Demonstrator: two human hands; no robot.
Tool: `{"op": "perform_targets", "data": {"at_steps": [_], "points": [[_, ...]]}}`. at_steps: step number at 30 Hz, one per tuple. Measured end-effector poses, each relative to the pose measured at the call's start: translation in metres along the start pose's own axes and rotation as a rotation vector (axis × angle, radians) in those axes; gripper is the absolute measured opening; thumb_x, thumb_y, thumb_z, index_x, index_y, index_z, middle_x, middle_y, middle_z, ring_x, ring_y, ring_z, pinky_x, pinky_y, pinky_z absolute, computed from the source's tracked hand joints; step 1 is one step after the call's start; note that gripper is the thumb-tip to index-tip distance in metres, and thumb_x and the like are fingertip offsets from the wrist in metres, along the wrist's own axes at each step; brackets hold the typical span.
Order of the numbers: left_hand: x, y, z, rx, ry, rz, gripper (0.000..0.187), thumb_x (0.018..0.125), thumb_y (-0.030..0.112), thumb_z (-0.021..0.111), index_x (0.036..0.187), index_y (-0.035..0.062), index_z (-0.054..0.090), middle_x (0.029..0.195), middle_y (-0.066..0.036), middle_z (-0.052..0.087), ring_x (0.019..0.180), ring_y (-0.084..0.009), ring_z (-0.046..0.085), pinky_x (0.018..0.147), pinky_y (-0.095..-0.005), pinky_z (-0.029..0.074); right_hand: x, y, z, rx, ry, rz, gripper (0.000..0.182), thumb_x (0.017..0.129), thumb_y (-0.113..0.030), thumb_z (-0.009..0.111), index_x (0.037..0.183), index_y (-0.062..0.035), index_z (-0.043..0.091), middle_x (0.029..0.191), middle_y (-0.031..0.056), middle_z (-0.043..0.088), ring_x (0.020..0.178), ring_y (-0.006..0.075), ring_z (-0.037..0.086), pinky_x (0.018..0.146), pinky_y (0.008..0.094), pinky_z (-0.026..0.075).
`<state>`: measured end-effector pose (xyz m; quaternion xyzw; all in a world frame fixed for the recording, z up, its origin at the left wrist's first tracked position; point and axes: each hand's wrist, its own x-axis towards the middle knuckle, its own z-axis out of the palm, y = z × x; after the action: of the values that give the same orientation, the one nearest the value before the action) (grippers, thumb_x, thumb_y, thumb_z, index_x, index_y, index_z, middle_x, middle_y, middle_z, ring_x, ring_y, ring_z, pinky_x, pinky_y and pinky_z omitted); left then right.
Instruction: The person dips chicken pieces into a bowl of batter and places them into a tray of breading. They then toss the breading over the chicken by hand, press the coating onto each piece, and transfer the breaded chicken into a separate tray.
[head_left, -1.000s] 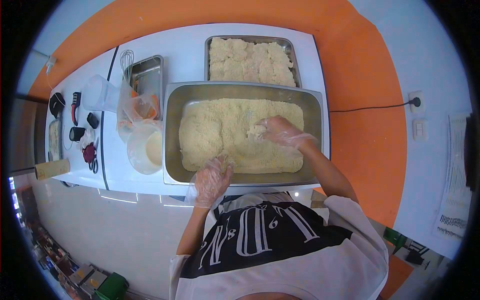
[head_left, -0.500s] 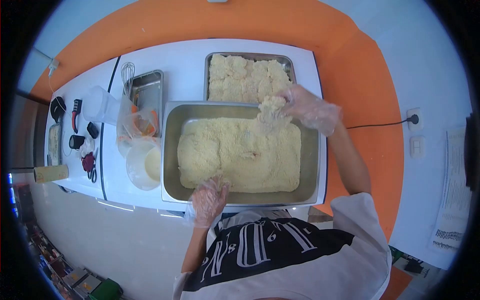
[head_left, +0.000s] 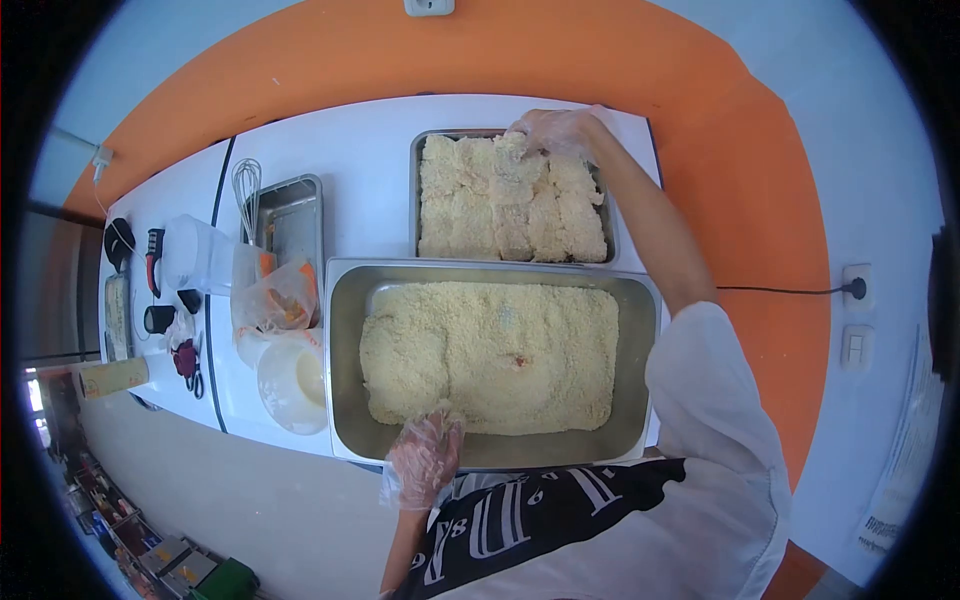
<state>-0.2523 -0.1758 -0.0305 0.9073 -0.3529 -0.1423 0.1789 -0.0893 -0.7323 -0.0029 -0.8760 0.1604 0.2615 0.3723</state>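
Note:
A deep steel pan (head_left: 640,420) holds a wide bed of pale breadcrumbs (head_left: 500,360). Behind it, a shallower metal tray (head_left: 613,235) carries rows of crumb-coated pieces (head_left: 470,205). My right hand (head_left: 560,130), in a clear plastic glove, is over the tray's far side, closed on a breaded piece (head_left: 515,160) that hangs at the other pieces. At the pan's near rim, my gloved left hand (head_left: 425,460) has its crumb-covered fingers drawn together against the breadcrumbs. What may lie inside those fingers is hidden.
To the left stand a tub of pale liquid (head_left: 292,388), a plastic bag (head_left: 280,295), and a whisk (head_left: 247,195) in a small metal tray (head_left: 290,225). Further left lie scissors (head_left: 193,380) and a clear container (head_left: 195,255). A cord (head_left: 780,290) runs along the orange wall.
My right hand has carried the breaded piece from above the crumb pan to the far side of the tray. My left hand stays at the near rim. The camera view has shifted.

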Motion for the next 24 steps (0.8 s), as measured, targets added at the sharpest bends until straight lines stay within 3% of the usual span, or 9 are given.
{"op": "perform_targets", "data": {"at_steps": [6,8,12,15,17,20,21,23,24], "points": [[0.0,-0.003,0.005,0.02,-0.009,-0.029,0.029,0.095,0.027,0.076,0.119,0.0098,0.076,0.097,-0.02,0.074,0.086,-0.0418,0.073,0.073,-0.0532,0.06,0.092,0.069,0.013,-0.048,0.074,0.149,0.061,0.088,-0.02,0.081,0.145,-0.0054,0.067,0.112,0.015,0.077,0.101,0.0268,0.072,0.085,0.0417,0.061],[0.005,0.0,0.002,-0.01,-0.02,-0.031,0.028,0.095,0.024,0.076,0.119,0.0099,0.075,0.097,-0.02,0.074,0.085,-0.0419,0.073,0.073,-0.0529,0.06,0.104,0.079,0.01,-0.116,0.037,0.162,0.072,0.088,-0.034,0.083,0.153,-0.0112,0.06,0.147,0.0198,0.065,0.123,0.0348,0.068,0.1,0.0511,0.057],[0.0,-0.009,0.01,-0.027,-0.04,-0.017,0.03,0.095,0.026,0.073,0.117,0.006,0.076,0.097,-0.021,0.077,0.084,-0.0428,0.075,0.075,-0.0532,0.062,0.083,0.049,0.0,-0.218,0.007,0.197,0.073,0.086,-0.034,0.085,0.15,-0.0084,0.062,0.147,0.0204,0.065,0.124,0.0359,0.067,0.099,0.0539,0.057],[0.003,-0.006,0.005,-0.024,-0.069,-0.012,0.031,0.095,0.026,0.074,0.12,0.0068,0.076,0.1,-0.022,0.076,0.086,-0.0415,0.075,0.074,-0.0522,0.062,0.07,0.035,0.011,-0.317,0.091,0.255,0.065,0.085,-0.032,0.084,0.142,-0.0042,0.068,0.135,0.0217,0.072,0.117,0.0354,0.07,0.097,0.0515,0.058],[0.005,-0.002,0.002,0.008,-0.105,-0.054,0.031,0.095,0.026,0.074,0.12,0.0066,0.076,0.101,-0.022,0.076,0.086,-0.0412,0.075,0.073,-0.0514,0.062,0.081,0.042,0.02,-0.579,0.21,0.07,0.054,0.089,-0.032,0.082,0.131,0.0002,0.071,0.106,0.02,0.077,0.093,0.0353,0.075,0.087,0.0493,0.06],[-0.003,-0.008,0.009,0.061,-0.093,-0.013,0.031,0.097,0.027,0.074,0.119,0.006,0.075,0.101,-0.022,0.076,0.088,-0.0407,0.075,0.07,-0.0497,0.062,0.09,0.06,0.03,-0.634,0.47,-0.074,0.047,0.094,-0.034,0.079,0.124,0.0012,0.071,0.104,0.0203,0.077,0.096,0.0339,0.076,0.087,0.0482,0.061],[-0.001,-0.006,0.006,0.054,-0.083,-0.009,0.03,0.097,0.026,0.074,0.119,0.0064,0.075,0.102,-0.022,0.075,0.087,-0.0407,0.075,0.07,-0.0501,0.062,0.072,0.051,0.04,-0.623,0.442,-0.073,0.047,0.094,-0.034,0.079,0.124,0.0012,0.071,0.104,0.0203,0.077,0.096,0.0339,0.076,0.087,0.0482,0.061],[0.006,-0.001,0.0,0.029,-0.094,-0.03,0.028,0.098,0.026,0.073,0.117,0.0064,0.074,0.102,-0.023,0.075,0.087,-0.0414,0.074,0.072,-0.0515,0.061,0.006,0.001,0.044,-0.467,0.545,-0.083,0.04,0.092,-0.03,0.06,0.1,0.0052,0.076,0.107,0.0344,0.073,0.107,0.045,0.074,0.095,0.0554,0.056],[0.002,-0.002,0.0,0.025,-0.106,-0.036,0.028,0.098,0.026,0.073,0.117,0.0064,0.074,0.102,-0.023,0.075,0.087,-0.0414,0.074,0.072,-0.0515,0.061,-0.025,-0.024,0.051,-0.464,0.532,-0.079,0.04,0.092,-0.03,0.06,0.1,0.0052,0.076,0.107,0.0344,0.073,0.107,0.045,0.074,0.095,0.0554,0.056]]}}
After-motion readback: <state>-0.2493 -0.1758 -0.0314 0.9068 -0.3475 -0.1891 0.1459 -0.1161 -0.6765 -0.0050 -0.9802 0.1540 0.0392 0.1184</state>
